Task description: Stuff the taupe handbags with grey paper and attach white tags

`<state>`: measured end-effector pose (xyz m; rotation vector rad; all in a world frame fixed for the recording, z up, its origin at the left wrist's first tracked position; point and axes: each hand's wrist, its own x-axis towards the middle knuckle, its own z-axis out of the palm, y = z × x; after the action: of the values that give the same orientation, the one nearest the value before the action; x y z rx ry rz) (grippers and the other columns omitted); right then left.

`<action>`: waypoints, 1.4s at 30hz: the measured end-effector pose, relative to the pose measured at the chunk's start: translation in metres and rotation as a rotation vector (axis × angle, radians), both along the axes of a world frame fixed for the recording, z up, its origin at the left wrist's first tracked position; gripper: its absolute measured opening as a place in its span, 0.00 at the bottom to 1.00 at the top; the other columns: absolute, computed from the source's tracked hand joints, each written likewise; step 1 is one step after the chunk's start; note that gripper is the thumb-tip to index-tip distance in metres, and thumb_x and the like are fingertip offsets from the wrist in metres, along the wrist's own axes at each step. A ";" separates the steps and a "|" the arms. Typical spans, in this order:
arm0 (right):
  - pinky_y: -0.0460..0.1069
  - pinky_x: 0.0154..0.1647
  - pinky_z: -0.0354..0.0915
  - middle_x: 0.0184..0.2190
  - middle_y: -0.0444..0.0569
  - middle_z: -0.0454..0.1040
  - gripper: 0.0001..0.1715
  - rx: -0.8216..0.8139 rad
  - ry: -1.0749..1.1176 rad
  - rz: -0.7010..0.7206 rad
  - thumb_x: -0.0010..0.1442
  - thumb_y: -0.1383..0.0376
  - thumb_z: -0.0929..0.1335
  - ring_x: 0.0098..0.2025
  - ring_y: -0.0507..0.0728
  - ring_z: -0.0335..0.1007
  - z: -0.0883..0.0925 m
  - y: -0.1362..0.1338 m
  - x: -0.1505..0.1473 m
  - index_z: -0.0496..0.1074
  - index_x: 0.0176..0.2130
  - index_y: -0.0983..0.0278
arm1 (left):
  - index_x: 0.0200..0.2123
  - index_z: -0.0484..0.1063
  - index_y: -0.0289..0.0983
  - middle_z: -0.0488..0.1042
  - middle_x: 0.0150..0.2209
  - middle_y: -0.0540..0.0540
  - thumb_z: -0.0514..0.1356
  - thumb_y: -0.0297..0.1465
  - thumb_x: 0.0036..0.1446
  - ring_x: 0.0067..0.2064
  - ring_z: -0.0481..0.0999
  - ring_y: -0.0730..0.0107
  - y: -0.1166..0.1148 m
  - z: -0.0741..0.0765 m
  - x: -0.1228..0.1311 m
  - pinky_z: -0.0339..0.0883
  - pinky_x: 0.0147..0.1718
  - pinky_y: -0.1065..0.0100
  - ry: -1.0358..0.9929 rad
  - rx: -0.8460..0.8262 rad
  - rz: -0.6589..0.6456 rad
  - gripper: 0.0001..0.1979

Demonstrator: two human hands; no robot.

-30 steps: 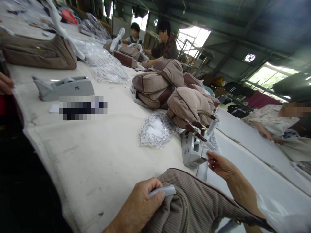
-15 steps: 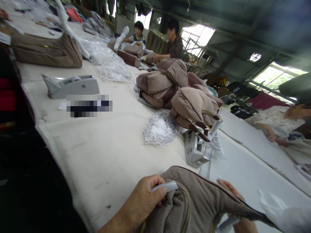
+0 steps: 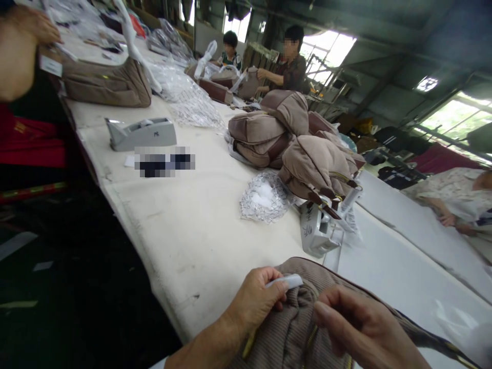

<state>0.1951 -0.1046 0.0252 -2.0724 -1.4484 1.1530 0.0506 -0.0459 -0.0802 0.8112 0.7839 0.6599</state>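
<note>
A brown corduroy bag (image 3: 282,335) with a yellow zipper and dark piping lies at the table's near edge. My left hand (image 3: 259,294) is closed round a whitish, translucent wrapped strip (image 3: 290,281) at the bag's upper left, its fingers resting against the cloth. Over the bag's front, beside the zipper, is my right hand (image 3: 363,328), thumb and forefinger pinched together. Whatever is between those fingertips, if anything, is too small to make out. The bag's lower part runs out of the frame.
Ahead are a tape dispenser (image 3: 319,230), crumpled plastic (image 3: 265,197) and a pile of brown bags (image 3: 303,159). Farther left stand another dispenser (image 3: 144,134) and a bag (image 3: 107,84), with a person's arm (image 3: 19,54) near it. Several people work around the table (image 3: 184,220).
My right hand has come out from the bag's right side, up and over its front. My left hand keeps the strip. The view has shifted left, and a person's arm shows at the far left.
</note>
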 end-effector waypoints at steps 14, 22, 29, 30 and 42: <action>0.43 0.13 0.51 0.14 0.42 0.62 0.18 -0.178 -0.146 0.011 0.47 0.53 0.66 0.13 0.46 0.53 -0.019 0.045 -0.015 0.65 0.19 0.65 | 0.29 0.68 0.33 0.66 0.23 0.52 0.56 0.36 0.53 0.26 0.62 0.74 -0.008 -0.001 -0.002 0.55 0.26 0.72 0.026 0.109 0.009 0.10; 0.43 0.14 0.50 0.16 0.41 0.63 0.18 -0.166 -0.175 0.034 0.50 0.53 0.65 0.14 0.47 0.53 -0.026 0.041 -0.012 0.67 0.23 0.66 | 0.29 0.68 0.34 0.65 0.23 0.53 0.55 0.34 0.53 0.26 0.64 0.74 -0.011 -0.002 -0.001 0.58 0.27 0.72 0.009 0.110 0.029 0.08; 0.43 0.15 0.49 0.16 0.39 0.63 0.16 0.028 -0.208 -0.029 0.53 0.53 0.66 0.16 0.48 0.53 -0.037 0.025 -0.013 0.63 0.29 0.63 | 0.27 0.67 0.33 0.66 0.21 0.53 0.58 0.36 0.45 0.22 0.62 0.78 -0.008 0.003 0.004 0.56 0.25 0.73 -0.145 -0.143 0.049 0.11; 0.43 0.15 0.48 0.16 0.38 0.63 0.16 0.035 -0.174 -0.038 0.53 0.53 0.66 0.16 0.48 0.52 -0.037 0.023 -0.013 0.61 0.30 0.62 | 0.26 0.66 0.33 0.66 0.21 0.52 0.59 0.36 0.44 0.21 0.62 0.79 -0.007 0.003 0.004 0.55 0.25 0.73 -0.169 -0.174 0.044 0.11; 0.42 0.14 0.50 0.17 0.37 0.67 0.15 0.117 -0.087 -0.118 0.55 0.56 0.65 0.15 0.48 0.53 -0.043 0.021 -0.013 0.56 0.35 0.60 | 0.22 0.65 0.34 0.67 0.19 0.53 0.61 0.37 0.38 0.18 0.61 0.82 0.030 0.023 0.005 0.52 0.20 0.75 -0.076 -0.189 -0.207 0.12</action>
<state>0.1825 -0.0833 -0.0182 -2.1180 -1.3767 0.9215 0.0551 -0.0160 -0.0575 0.6798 0.6721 0.4229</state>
